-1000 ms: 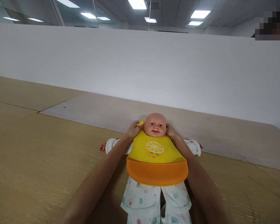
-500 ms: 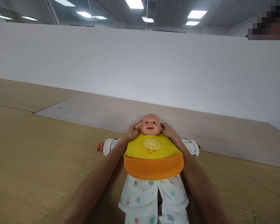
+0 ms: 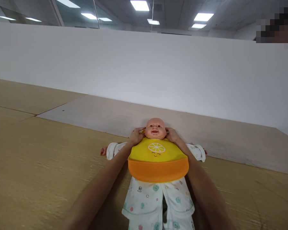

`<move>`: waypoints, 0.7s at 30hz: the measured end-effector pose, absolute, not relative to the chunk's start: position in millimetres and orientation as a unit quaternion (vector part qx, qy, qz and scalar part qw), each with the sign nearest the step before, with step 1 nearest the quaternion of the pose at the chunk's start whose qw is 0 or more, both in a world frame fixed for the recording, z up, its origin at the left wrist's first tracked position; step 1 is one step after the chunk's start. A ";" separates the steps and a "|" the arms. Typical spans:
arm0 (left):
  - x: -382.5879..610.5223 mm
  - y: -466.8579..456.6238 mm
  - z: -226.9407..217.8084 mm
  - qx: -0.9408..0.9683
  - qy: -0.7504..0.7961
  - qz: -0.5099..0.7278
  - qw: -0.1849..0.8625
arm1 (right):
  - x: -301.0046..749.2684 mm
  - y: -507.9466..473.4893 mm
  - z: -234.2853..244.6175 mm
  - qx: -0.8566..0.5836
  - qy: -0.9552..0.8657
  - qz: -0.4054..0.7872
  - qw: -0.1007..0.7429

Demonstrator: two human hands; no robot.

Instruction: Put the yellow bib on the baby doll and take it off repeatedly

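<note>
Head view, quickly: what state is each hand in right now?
Left hand: closed on the bib strap beside the doll.
Right hand: at the doll's neck, grip hidden.

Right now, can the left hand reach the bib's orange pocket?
Probably yes. The left hand is at the neck of the doll, by the top of the bib; the orange pocket lies just below, beside the forearm, with nothing between.

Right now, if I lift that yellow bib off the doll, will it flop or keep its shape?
The bib will probably flex rather than flop: its orange pocket holds a smooth curved lip over the doll. The smooth, seamless surface looks rubbery, so likely grippy, not fragile. It looks thin, so probably light.
</note>
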State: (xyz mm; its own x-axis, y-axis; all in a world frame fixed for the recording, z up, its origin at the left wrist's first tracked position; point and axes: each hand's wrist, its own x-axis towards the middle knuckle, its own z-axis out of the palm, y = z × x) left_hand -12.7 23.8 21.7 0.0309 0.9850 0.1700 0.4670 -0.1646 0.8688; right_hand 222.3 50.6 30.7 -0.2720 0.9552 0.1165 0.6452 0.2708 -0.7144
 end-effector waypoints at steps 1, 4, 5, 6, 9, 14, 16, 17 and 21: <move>-13.4 23.5 22.9 0.654 0.572 0.388 0.308 | 223.1 50.7 31.5 -0.535 -0.750 0.277 0.273; -15.8 24.5 25.0 0.671 0.583 0.340 0.308 | 225.7 50.8 33.9 -0.538 -0.757 0.269 0.257; -16.6 25.4 24.8 0.670 0.583 0.334 0.317 | 226.6 50.8 34.6 -0.540 -0.758 0.266 0.252; -17.2 26.3 24.3 0.670 0.578 0.334 0.326 | 227.3 50.7 35.4 -0.543 -0.758 0.262 0.247; -17.8 28.7 21.4 0.676 0.533 0.367 0.352 | 228.3 49.5 37.8 -0.553 -0.760 0.249 0.233; -14.9 28.5 20.3 0.665 0.481 0.423 0.384 | 223.1 45.7 41.1 -0.575 -0.759 0.210 0.224; -13.9 27.4 21.1 0.653 0.487 0.429 0.390 | 219.4 44.3 41.7 -0.590 -0.754 0.189 0.218; -13.7 26.9 21.2 0.648 0.487 0.432 0.395 | 217.7 43.5 41.9 -0.599 -0.751 0.178 0.214; -13.4 26.3 18.9 0.638 0.481 0.445 0.403 | 212.4 39.7 43.1 -0.638 -0.734 0.129 0.193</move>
